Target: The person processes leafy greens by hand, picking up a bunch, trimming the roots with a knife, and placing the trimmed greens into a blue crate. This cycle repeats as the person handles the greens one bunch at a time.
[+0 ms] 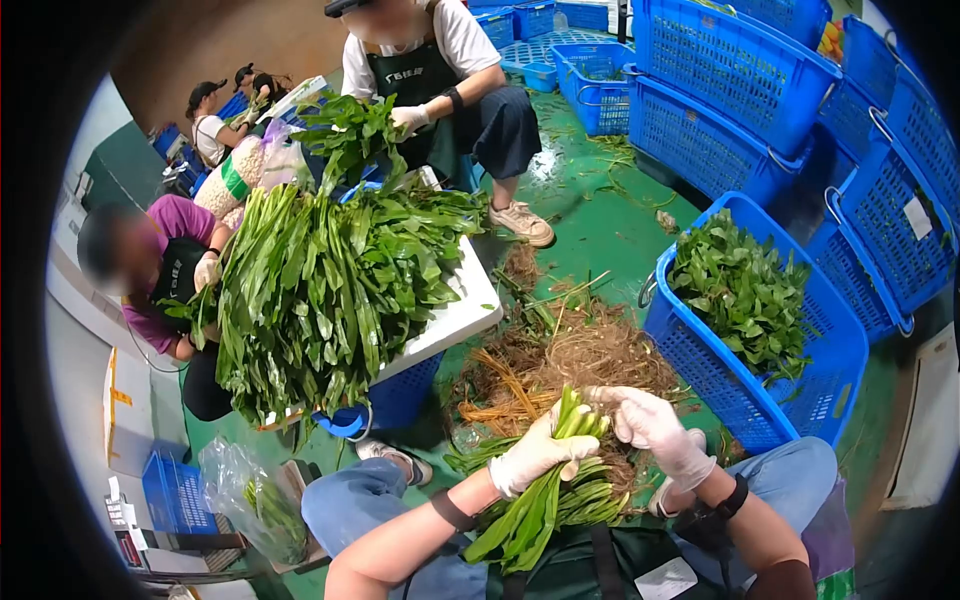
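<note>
Both my hands wear pale gloves. My left hand (540, 457) is closed round a bunch of long-leaved greens (535, 510), their pale cut stems pointing up and the leaves hanging toward my lap. Just right of the stem ends is my right hand (660, 432), its fingers partly spread and nothing visible in them. More stems (597, 495) lie beneath my hands. Beyond them a heap of roots and trimmings (590, 350) covers the floor. A large pile of leafy greens (310, 290) rests on a white foam board (465, 300) at the left.
At the right stands a blue basket (745, 400) holding loose leaves (740, 290). Stacked blue crates (735, 75) rise behind it. One co-worker (430, 90) sits across the pile, holding greens; another (175, 255) sits at the left. A plastic bag (255, 500) lies lower left.
</note>
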`<state>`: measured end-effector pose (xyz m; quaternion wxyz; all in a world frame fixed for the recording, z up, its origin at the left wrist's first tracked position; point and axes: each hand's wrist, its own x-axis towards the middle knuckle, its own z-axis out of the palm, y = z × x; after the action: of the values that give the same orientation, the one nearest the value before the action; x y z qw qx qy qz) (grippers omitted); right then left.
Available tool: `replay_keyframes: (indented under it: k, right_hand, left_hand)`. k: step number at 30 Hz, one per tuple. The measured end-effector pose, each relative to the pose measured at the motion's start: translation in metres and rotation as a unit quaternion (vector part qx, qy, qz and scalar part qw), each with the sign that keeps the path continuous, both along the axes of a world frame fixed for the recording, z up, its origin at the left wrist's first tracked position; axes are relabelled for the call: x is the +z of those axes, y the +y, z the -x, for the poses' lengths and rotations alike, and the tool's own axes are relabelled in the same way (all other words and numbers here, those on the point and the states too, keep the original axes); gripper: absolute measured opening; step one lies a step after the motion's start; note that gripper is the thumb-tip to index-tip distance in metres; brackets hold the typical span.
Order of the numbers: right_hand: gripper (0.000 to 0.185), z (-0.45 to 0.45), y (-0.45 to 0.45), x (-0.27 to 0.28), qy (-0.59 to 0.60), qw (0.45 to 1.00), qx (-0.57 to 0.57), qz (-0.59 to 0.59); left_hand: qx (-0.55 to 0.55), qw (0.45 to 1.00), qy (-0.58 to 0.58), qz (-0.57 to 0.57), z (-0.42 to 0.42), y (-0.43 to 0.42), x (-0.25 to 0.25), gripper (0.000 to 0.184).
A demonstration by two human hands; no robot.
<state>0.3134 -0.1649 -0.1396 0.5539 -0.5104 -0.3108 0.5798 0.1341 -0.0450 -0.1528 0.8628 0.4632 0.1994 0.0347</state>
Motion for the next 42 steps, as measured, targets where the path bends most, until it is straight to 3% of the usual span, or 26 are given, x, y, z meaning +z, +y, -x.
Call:
replay_keyframes:
  k: [3, 8, 11, 15, 19, 21, 22, 24, 25, 26, 30, 31, 35, 40, 42]
  right_hand:
    - [0.042, 0.004, 0.000, 0.003, 0.017, 1.000, 0.009, 0.013]
    - [0.046, -0.002, -0.001, -0.003, -0.140, 0.989, 0.027, -0.031]
    - [0.048, 0.001, -0.004, -0.021, -0.117, 0.993, 0.000, -0.020]
    - [0.047, 0.005, -0.005, -0.023, -0.157, 0.986, -0.031, -0.039]
    - [0.045, 0.001, -0.009, -0.027, -0.124, 0.992, -0.020, -0.023]
    - [0.041, -0.004, -0.004, -0.030, -0.112, 0.993, -0.025, 0.027]
    - [0.038, -0.022, 0.000, -0.070, -0.150, 0.988, -0.021, 0.032]
    - [0.040, -0.056, -0.002, -0.092, -0.119, 0.942, 0.067, 0.306]
    - [0.042, -0.062, -0.010, -0.116, -0.201, 0.926, 0.079, 0.311]
    - [0.041, -0.059, -0.012, -0.123, -0.186, 0.942, 0.045, 0.274]
    - [0.041, -0.018, 0.004, -0.033, -0.033, 0.997, 0.002, 0.076]
    - [0.040, -0.010, 0.005, -0.015, -0.109, 0.994, 0.031, -0.004]
    - [0.033, 0.007, 0.008, -0.001, -0.040, 0.999, 0.019, 0.025]
    - [0.020, 0.014, 0.012, -0.003, -0.095, 0.994, -0.036, 0.043]
    - [0.016, 0.013, 0.012, -0.007, -0.050, 0.991, -0.119, 0.024]
  left_hand:
    - [0.011, 0.999, 0.042, 0.028, -0.002, -0.003, -0.001, 0.044]
    - [-0.007, 0.999, 0.054, 0.008, -0.002, -0.004, -0.011, 0.034]
    - [-0.019, 0.991, 0.114, -0.065, -0.005, -0.012, -0.012, 0.028]
    - [-0.070, 0.986, 0.136, -0.060, -0.004, -0.010, -0.004, 0.030]
    - [-0.053, 0.989, 0.123, -0.064, -0.005, -0.013, 0.000, 0.030]
    - [-0.072, 0.988, 0.132, -0.027, -0.004, -0.011, 0.007, 0.028]
    - [-0.073, 0.988, 0.133, -0.026, 0.000, -0.012, 0.007, 0.028]
    - [-0.086, 0.987, 0.119, -0.062, 0.005, -0.006, 0.012, 0.027]
    - [-0.079, 0.987, 0.127, -0.064, 0.008, -0.003, 0.013, 0.026]
    - [-0.078, 0.987, 0.124, -0.068, 0.009, 0.002, 0.011, 0.026]
    - [-0.011, 0.997, 0.080, -0.005, 0.016, 0.006, 0.004, 0.030]
    - [-0.012, 0.997, 0.075, -0.001, 0.017, 0.006, -0.001, 0.031]
    - [-0.035, 0.996, 0.082, -0.008, 0.013, 0.004, -0.004, 0.033]
    - [-0.065, 0.994, 0.077, -0.029, 0.008, 0.000, -0.005, 0.031]
    - [-0.008, 0.990, 0.117, 0.075, 0.005, 0.000, 0.008, 0.026]
